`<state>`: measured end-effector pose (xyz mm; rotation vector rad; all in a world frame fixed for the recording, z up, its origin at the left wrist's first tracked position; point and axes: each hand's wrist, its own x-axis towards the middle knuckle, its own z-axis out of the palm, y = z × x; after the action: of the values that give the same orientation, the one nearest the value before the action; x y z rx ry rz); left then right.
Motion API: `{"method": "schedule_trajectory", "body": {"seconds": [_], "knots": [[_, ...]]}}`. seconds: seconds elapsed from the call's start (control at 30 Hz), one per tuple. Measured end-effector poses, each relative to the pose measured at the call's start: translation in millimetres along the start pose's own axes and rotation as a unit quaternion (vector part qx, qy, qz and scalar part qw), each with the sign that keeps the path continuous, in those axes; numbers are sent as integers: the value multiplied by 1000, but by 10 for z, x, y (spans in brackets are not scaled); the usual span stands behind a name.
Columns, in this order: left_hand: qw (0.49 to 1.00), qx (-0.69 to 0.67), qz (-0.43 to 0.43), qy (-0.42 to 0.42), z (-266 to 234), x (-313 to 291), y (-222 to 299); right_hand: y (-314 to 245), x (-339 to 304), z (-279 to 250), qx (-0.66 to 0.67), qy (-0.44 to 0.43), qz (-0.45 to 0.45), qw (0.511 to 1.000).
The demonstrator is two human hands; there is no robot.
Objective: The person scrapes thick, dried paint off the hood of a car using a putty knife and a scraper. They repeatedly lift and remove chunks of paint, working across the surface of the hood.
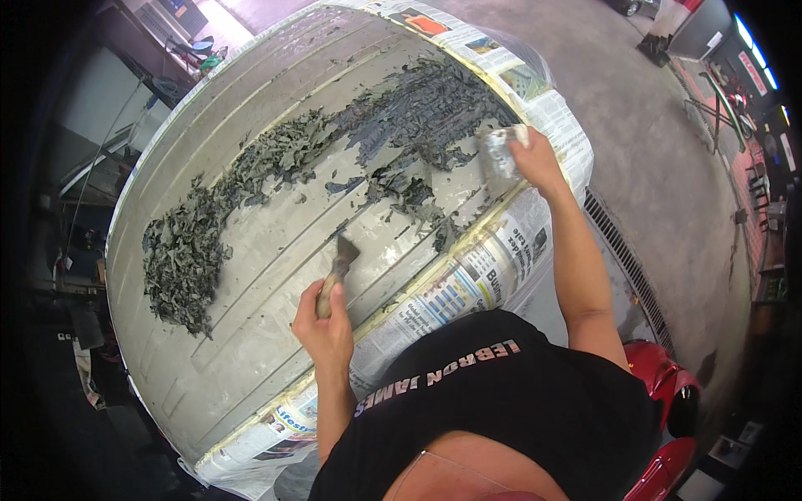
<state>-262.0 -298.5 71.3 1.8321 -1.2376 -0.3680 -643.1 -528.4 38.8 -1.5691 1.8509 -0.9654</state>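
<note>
My left hand (324, 330) is closed round the handle of a scraper (341, 265). Its flat metal blade rests on or just above the bare grey part of a ribbed vehicle roof (276, 267). Toward the right edge of the roof, my right hand (536, 160) grips a shiny, silvery or see-through thing (499, 154) with a whitish end; its kind is unclear. Dark, wrinkled paint (434, 104) covers the far right part, lifted and torn in places. Loose grey-black paint flakes (188, 263) lie heaped in a curved band across the left and middle.
Newspaper (459, 280) taped with yellowish masking tape borders the roof, with clear plastic sheeting beyond it. A floor drain grate (626, 267) runs along the right. A red shiny vehicle part (656, 376) stands at my right side. Shop equipment lines both sides.
</note>
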Motion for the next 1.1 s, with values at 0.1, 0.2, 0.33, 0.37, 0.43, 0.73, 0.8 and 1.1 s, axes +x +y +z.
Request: {"method": "schedule_trajectory", "body": {"seconds": [0.1, 0.2, 0.33, 0.37, 0.43, 0.73, 0.8, 1.1], "knots": [[999, -2, 7, -38, 130, 154, 149, 274, 17, 95, 3, 32, 14, 999], [999, 9, 17, -40, 161, 262, 262, 57, -190, 321, -11, 54, -31, 998], [1000, 13, 22, -13, 109, 311, 208, -490, -650, 666, -7, -8, 0, 1000], [1000, 19, 19, -6, 96, 333, 209, -635, -767, 722, 12, -36, 14, 999], [1000, 27, 14, 2, 81, 358, 240, -925, -964, 831, 60, -102, 39, 992], [997, 6, -5, 81, -183, 201, -7, -1115, -611, 559, 94, -130, -56, 985], [992, -27, -32, 118, -256, 21, -186, -805, -368, 221, 140, -58, -11, 988], [995, -40, -64, 61, -146, -712, -300, 758, 281, -800, 296, 42, 22, 954]]}}
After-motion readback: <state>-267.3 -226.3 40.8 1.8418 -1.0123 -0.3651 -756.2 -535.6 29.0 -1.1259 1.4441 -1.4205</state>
